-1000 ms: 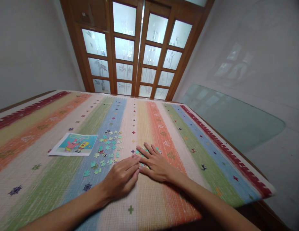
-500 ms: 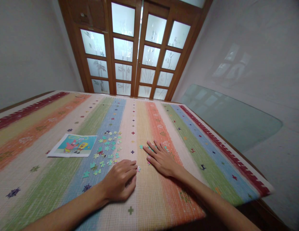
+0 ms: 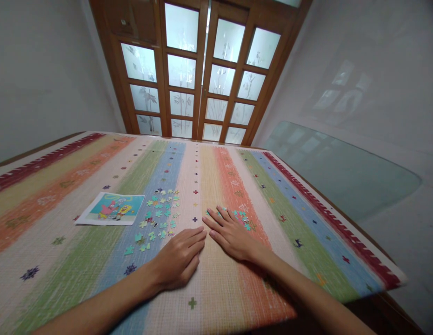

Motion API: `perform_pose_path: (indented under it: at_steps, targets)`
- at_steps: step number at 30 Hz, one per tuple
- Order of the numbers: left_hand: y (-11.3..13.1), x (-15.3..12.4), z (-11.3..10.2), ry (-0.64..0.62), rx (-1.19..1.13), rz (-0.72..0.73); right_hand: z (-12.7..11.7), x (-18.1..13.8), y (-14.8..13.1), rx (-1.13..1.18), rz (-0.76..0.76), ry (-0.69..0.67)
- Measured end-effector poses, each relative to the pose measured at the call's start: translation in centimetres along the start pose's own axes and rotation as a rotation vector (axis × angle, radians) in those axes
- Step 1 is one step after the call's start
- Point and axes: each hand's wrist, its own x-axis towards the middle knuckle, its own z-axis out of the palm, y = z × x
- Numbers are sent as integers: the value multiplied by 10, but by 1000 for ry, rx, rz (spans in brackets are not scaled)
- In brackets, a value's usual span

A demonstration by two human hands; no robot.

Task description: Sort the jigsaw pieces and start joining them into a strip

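Observation:
My left hand (image 3: 177, 258) lies flat on the striped cloth (image 3: 80, 274), fingers stretched toward the right, holding nothing that shows. My right hand (image 3: 229, 232) rests palm down beside it with fingers spread, their tips almost meeting the left fingertips. A small bunch of puzzle pieces (image 3: 243, 218) lies just right of my right fingers. A larger scatter of loose puzzle pieces (image 3: 156, 216) sits to the left of my left hand. Further left lies a cartoon reference picture (image 3: 112, 209).
The striped cloth covers a table whose right edge (image 3: 342, 228) has a dark red border. Wooden doors with frosted glass panes (image 3: 198, 70) stand behind the table. A sheet of glass (image 3: 342, 167) leans against the right wall.
My right hand slid right, then came back toward the left hand; a small bunch of pieces now lies uncovered at its right. My left fingers curled, then stretched flat again.

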Motion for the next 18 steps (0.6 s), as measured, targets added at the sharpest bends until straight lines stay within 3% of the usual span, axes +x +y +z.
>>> perform_pose_path:
  at_steps: [7,18]
  targets:
    - [2,-1,0,24,1,7,4,-7,20,-19,40,52]
    - [-1,-2,2,52,-23,40,12,-21,79,-63,139,204]
